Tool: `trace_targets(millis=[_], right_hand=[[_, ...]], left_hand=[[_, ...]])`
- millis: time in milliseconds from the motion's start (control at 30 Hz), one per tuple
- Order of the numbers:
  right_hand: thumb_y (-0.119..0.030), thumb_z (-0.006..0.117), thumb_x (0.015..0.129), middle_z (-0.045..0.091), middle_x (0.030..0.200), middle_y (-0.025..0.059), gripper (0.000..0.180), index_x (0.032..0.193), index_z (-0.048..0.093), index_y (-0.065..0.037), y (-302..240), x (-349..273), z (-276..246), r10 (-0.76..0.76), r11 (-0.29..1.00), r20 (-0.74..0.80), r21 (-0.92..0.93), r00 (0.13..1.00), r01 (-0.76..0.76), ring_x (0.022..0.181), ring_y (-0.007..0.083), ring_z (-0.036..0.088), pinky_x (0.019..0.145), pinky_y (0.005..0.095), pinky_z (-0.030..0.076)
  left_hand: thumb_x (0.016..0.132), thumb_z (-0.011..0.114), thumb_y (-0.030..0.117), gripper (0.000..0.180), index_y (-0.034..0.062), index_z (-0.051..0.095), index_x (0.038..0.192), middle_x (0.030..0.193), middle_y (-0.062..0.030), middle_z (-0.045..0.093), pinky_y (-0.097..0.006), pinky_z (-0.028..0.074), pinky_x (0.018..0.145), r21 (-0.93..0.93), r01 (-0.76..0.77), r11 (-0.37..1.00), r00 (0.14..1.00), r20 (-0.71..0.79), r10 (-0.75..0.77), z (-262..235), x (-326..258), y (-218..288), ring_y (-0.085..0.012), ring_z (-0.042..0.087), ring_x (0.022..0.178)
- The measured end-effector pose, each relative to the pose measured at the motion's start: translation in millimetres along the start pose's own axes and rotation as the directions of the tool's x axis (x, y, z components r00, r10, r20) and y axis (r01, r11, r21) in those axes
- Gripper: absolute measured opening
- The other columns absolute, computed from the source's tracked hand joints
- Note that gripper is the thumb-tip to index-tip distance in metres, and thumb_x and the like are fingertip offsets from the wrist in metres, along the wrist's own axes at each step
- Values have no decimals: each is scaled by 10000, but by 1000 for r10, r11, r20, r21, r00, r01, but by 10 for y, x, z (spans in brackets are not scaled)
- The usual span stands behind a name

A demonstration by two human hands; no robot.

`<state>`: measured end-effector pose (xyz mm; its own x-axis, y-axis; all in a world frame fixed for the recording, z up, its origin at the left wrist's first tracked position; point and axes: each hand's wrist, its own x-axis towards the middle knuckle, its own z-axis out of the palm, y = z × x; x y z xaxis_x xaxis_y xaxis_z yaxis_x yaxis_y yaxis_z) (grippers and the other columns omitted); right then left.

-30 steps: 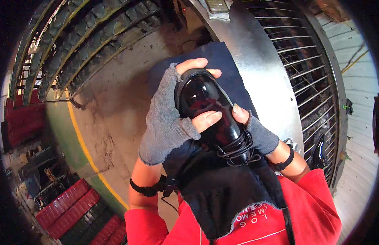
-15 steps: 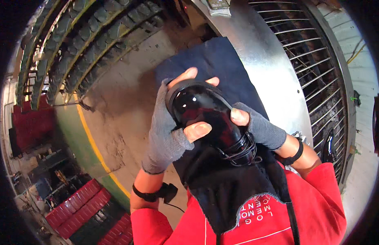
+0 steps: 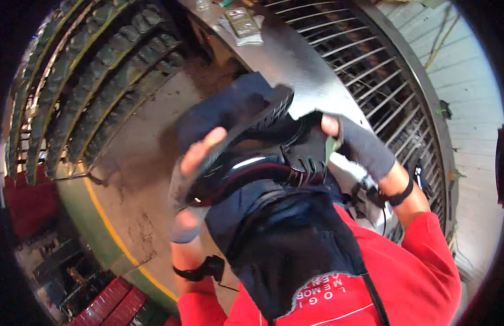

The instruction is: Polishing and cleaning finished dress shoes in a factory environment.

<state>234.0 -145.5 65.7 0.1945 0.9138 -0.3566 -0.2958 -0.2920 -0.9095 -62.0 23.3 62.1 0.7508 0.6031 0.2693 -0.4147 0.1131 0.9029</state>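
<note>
I hold a glossy black lace-up shoe (image 3: 263, 160) in front of my chest, tipped on its side so the ribbed sole faces up and left. My left hand (image 3: 193, 174), in a grey fingerless glove, grips it from the sole side with fingers spread over the tread. At the heel end, my right hand (image 3: 356, 145), also in a grey glove, holds the shoe by its opening. A dark blue cloth (image 3: 230, 106) lies under and behind the shoe. A dark apron (image 3: 287, 247) hangs over my red shirt.
Several tyres (image 3: 99, 70) are stacked at the upper left. A bare metal sheet (image 3: 287, 62) and a wire grille (image 3: 387, 76) stand beyond the shoe, with small items (image 3: 243, 23) on the sheet. Red crates (image 3: 108, 304) sit at the lower left beside a yellow floor line (image 3: 102, 220).
The shoe has turned from toe-up to lying on its side with the sole showing. My left hand slid from the toe onto the sole; my right hand moved up to the heel.
</note>
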Motion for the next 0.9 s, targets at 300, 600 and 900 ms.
trace_targets(millis=[300, 600, 900], right_hand=[[-322, 939, 699, 701, 1194, 109, 694, 1265, 649, -43, -277, 455, 79, -271, 692, 419, -542, 867, 478, 1137, 229, 658, 1006, 358, 503], [-364, 975, 658, 745, 1049, 103, 774, 1275, 647, -30, -347, 411, 387, -84, 625, 307, -725, 948, 290, 1004, 223, 720, 916, 356, 544], [-478, 910, 651, 714, 1042, 190, 763, 1196, 642, -15, -265, 205, 643, -389, 427, 309, -775, 868, 467, 963, 393, 716, 809, 449, 568]], left_hand=[[949, 741, 483, 862, 84, 365, 1615, 1399, -57, 530, -291, 433, 1066, 38, 229, 973, 960, -177, -219, 419, 393, -895, -133, 535, 1201], [1035, 445, 497, 507, 37, 570, 1209, 1061, -12, 518, -272, 418, 832, 225, 158, 961, 939, -335, -76, 554, 329, -869, -101, 483, 934], [953, 480, 648, 747, 0, 503, 1324, 1258, -101, 546, -357, 462, 1014, 472, 108, 875, 978, -209, -8, 547, 103, -662, -219, 570, 1162]])
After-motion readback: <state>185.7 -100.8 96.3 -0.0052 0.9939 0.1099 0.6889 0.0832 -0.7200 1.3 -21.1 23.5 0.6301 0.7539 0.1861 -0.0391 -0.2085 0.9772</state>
